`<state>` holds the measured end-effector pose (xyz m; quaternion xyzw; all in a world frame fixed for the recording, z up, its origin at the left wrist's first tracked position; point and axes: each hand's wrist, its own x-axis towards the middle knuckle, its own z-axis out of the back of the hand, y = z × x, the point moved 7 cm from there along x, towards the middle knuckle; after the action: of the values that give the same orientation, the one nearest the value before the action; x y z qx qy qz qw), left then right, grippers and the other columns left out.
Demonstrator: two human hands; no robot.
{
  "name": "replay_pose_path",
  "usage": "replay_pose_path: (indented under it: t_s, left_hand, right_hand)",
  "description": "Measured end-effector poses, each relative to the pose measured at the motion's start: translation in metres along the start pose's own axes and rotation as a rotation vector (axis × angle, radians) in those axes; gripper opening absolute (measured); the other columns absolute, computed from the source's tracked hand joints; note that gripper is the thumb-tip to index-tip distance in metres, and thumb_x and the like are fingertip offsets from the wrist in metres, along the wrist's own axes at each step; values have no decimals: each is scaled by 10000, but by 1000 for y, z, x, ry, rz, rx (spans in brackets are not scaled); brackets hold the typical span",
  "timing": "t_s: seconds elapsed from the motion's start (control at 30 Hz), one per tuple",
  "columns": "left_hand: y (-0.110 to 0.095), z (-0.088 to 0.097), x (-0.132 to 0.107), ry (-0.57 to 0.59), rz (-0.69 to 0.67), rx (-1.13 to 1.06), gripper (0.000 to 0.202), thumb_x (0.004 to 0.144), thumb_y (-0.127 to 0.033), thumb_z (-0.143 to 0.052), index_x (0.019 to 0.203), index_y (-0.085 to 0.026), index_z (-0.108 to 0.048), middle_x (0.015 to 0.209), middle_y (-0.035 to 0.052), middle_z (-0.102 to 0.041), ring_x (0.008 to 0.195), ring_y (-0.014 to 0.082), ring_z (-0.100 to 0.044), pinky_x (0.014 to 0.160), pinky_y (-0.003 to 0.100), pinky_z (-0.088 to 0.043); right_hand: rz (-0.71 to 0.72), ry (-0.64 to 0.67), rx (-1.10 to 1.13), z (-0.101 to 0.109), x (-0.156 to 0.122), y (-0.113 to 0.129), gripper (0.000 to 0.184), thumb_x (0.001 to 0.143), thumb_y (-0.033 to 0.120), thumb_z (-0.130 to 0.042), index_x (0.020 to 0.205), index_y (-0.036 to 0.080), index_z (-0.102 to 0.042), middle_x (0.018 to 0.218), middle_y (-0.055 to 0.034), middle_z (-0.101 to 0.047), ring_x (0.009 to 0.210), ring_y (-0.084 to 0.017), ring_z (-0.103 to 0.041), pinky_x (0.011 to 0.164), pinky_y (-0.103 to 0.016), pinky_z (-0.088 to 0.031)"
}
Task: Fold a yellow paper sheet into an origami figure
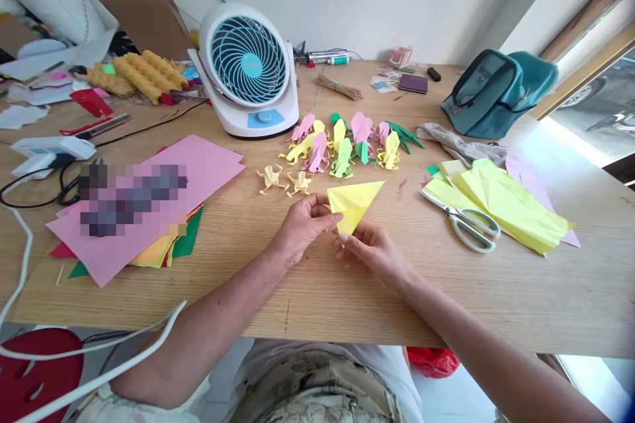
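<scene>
A folded sheet of yellow paper, shaped like a triangle, is held up over the middle of the table. My left hand pinches its left edge between thumb and fingers. Lower down, my right hand grips the bottom corner with the thumb in front; the fingers behind are partly hidden. Just beyond the hands stand several folded paper frogs in pink, yellow and green, among them a green frog and a pink frog. Two small pale-yellow frogs, one of them a left frog, sit nearer my left hand.
A white fan stands behind the frogs. Scissors lie right, against yellow paper sheets. Pink paper tops a coloured stack at left. A teal bag is at back right; a white cable crosses the front left.
</scene>
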<state>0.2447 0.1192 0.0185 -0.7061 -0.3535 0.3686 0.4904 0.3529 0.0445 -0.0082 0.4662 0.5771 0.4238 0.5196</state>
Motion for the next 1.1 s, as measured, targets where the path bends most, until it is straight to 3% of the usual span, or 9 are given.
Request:
replay_pose_path:
  t_s: [0.23, 0.43, 0.63, 0.8, 0.93, 1.1]
  left_hand:
    - [5, -8, -3, 61, -23, 38, 442, 572, -256, -897, 921, -143, -650, 748, -2, -703, 701, 128, -651, 683, 239, -510]
    - [1, -2, -3, 7, -65, 27, 370, 575, -192, -870, 875, -144, -658, 764, -1, -711, 729, 114, -650, 721, 220, -515]
    - [-5, -7, -8, 92, -27, 56, 286, 677, -171, -700, 961, -156, -669, 811, 9, -696, 603, 78, -591, 502, 163, -395]
    - [-8, -11, -11, 150, -19, 17, 287, 794, -389, -659, 977, -169, -681, 838, 35, -685, 666, 108, -596, 463, 167, -372]
    - [-7, -11, -11, 66, -96, 80, 320, 666, -360, -832, 849, -154, -670, 757, -4, -658, 587, 69, -519, 449, 164, -338]
    - [-3, -7, -10, -8, -79, 11, 355, 622, -373, -874, 721, -156, -612, 601, -61, -558, 484, 39, -422, 409, 160, -292]
  right_hand:
    - [48, -131, -32, 11, 0, 3, 461, 693, 628, -776, 700, 187, -642, 624, -7, -627, 508, -123, -500, 492, -269, -393]
    - [45, -143, -43, 11, -1, 2, 481, 700, 652, -757, 677, 188, -634, 582, -8, -605, 504, -122, -480, 498, -269, -365]
    - [50, -146, -35, 12, -1, 0, 457, 707, 634, -757, 701, 192, -640, 595, -10, -620, 515, -129, -482, 502, -270, -361]
    - [68, -147, -60, 12, -1, 1, 460, 721, 642, -741, 669, 200, -623, 590, -19, -615, 533, -140, -487, 506, -276, -369]
    - [82, -127, -72, 10, -2, 2, 463, 731, 638, -742, 649, 200, -616, 580, -20, -609, 530, -138, -484, 506, -276, -372]
    - [70, -108, -117, 9, -1, 0, 478, 734, 651, -733, 646, 189, -643, 567, -24, -607, 516, -137, -481, 502, -279, -367]
